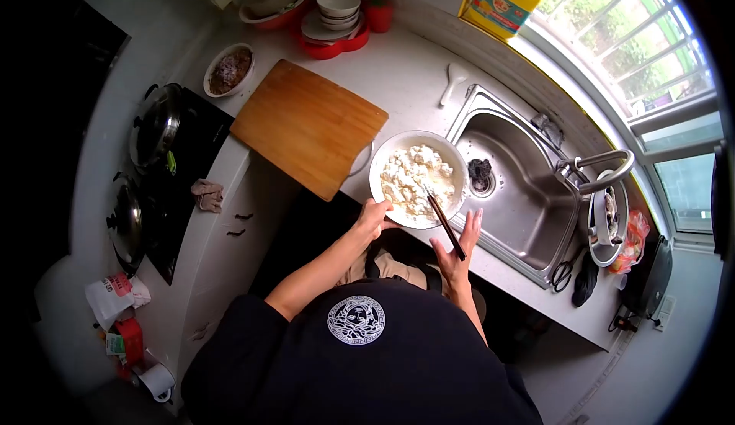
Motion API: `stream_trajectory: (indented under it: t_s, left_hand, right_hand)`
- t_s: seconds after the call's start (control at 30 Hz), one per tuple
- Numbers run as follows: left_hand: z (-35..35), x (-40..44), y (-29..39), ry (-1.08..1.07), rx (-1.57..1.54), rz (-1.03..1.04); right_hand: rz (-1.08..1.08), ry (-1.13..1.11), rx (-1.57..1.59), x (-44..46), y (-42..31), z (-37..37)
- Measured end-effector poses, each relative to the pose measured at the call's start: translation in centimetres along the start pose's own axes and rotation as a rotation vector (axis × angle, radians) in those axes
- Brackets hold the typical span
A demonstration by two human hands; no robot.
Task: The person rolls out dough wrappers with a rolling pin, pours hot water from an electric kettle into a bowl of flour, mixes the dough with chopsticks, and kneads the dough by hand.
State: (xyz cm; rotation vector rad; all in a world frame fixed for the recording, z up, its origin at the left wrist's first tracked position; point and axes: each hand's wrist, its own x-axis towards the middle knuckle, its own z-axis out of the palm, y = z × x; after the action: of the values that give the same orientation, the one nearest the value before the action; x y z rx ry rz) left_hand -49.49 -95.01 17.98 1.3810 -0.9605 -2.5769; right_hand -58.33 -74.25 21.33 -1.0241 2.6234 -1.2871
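Note:
A white bowl (377, 184) holds a lumpy white, flour-like mixture (413, 172). It is at the counter's front edge, between the cutting board and the sink. My left hand (374, 221) grips the bowl's near-left rim, its fingers partly hidden beneath. A pair of dark chopsticks (447, 227) leans in the mixture, the upper ends sticking out over the near-right rim. Beside the bowl, my right hand (458, 255) has its fingers stretched and thumb apart. The chopstick ends pass over its palm without the fingers closing round them.
Left of the bowl lies a wooden cutting board (310, 126). The steel sink (528, 195) with a faucet (612, 168) is to the right. Stacked bowls (338, 5) and a dish of food (230, 71) stand at the back. Lidded pots (157, 130) sit on the stove. Scissors (563, 273) lie right.

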Motion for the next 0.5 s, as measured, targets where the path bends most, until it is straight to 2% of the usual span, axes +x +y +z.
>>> stream_trajectory:
  t_s: [0.1, 0.13, 0.2, 0.33, 0.43, 0.5]
  left_hand:
    - [-3.8, -0.7, 3.3, 0.016, -0.006, 0.048]
    - [-5.1, -0.9, 4.5, 0.022, -0.004, 0.061]
    - [-8.1, 0.2, 5.9, 0.017, -0.001, 0.082]
    - [-12.8, 1.1, 8.8, 0.029, -0.045, 0.125]
    - [-15.4, 2.1, 10.1, 0.071, -0.090, 0.154]
    - [-16.3, 2.3, 11.0, 0.135, -0.042, 0.124]
  right_hand:
    - [-0.115, 0.001, 0.000, 4.2, -4.9, 3.7]
    - [-0.103, 0.092, 0.055, 5.4, -6.6, 5.3]
    - [-0.066, -0.005, 0.276, 8.1, -9.2, 7.4]
    - [0.084, -0.115, 0.346, 10.9, -13.1, 10.6]
    - [-0.130, -0.126, 0.190, 12.0, -16.9, 9.9]
    - [-0.094, -0.186, 0.181, 12.5, -17.9, 9.9]
